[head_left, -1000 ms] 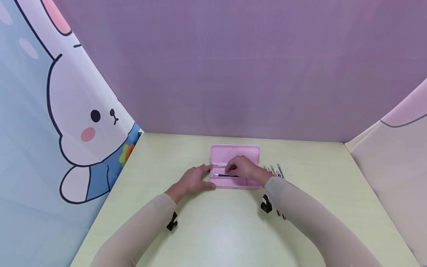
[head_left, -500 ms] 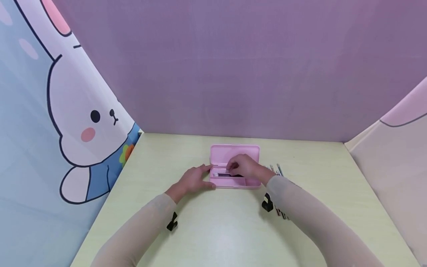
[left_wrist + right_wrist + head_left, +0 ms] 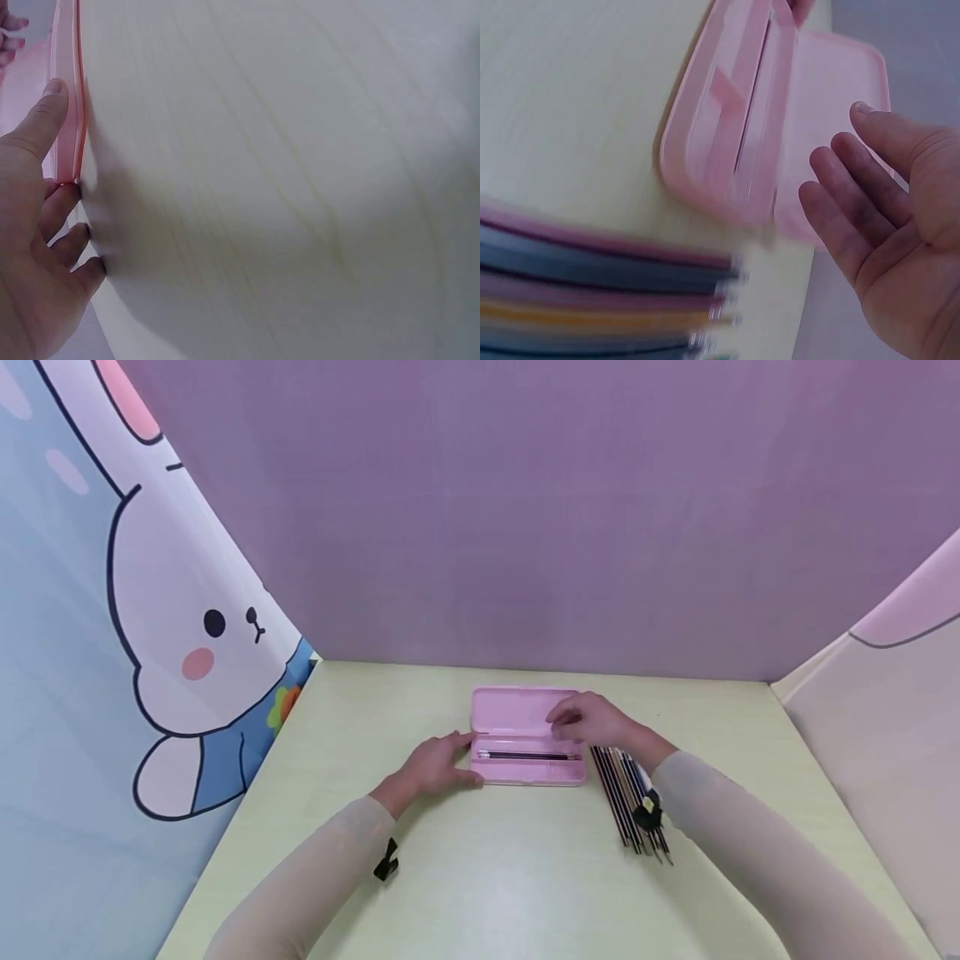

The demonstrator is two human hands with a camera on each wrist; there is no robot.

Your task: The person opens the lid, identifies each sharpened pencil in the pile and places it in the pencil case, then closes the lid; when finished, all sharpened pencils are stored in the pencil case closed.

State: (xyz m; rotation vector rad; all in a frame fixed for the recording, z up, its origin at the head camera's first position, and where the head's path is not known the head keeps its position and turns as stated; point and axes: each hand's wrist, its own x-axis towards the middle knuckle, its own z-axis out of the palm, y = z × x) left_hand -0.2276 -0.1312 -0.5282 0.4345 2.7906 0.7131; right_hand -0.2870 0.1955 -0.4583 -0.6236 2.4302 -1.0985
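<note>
A pink plastic pencil case (image 3: pixel 491 772) lies on the table with its lid (image 3: pixel 510 710) raised toward the back. Dark pencils (image 3: pixel 525 756) lie lengthwise in its long compartment; their count is unclear. My left hand (image 3: pixel 435 766) holds the case's left end, the thumb (image 3: pixel 46 120) against its wall and the other fingers around the corner. Above the case's right part hovers my right hand (image 3: pixel 592 720), its fingers loosely bent and nothing between them, as the right wrist view (image 3: pixel 900 202) shows. A small divided section (image 3: pixel 724 90) sits in the case's front part.
Several loose pencils (image 3: pixel 618 797) lie side by side on the table, right of the case, partly under the right wrist. The pale table (image 3: pixel 480 877) meets a purple backdrop (image 3: pixel 525 527) behind. A rabbit-print cloth (image 3: pixel 180 577) hangs at the left.
My right hand has let go of a dark pencil in the case and moved up and to the right. The pencils inside now show fully. My left hand has stayed put.
</note>
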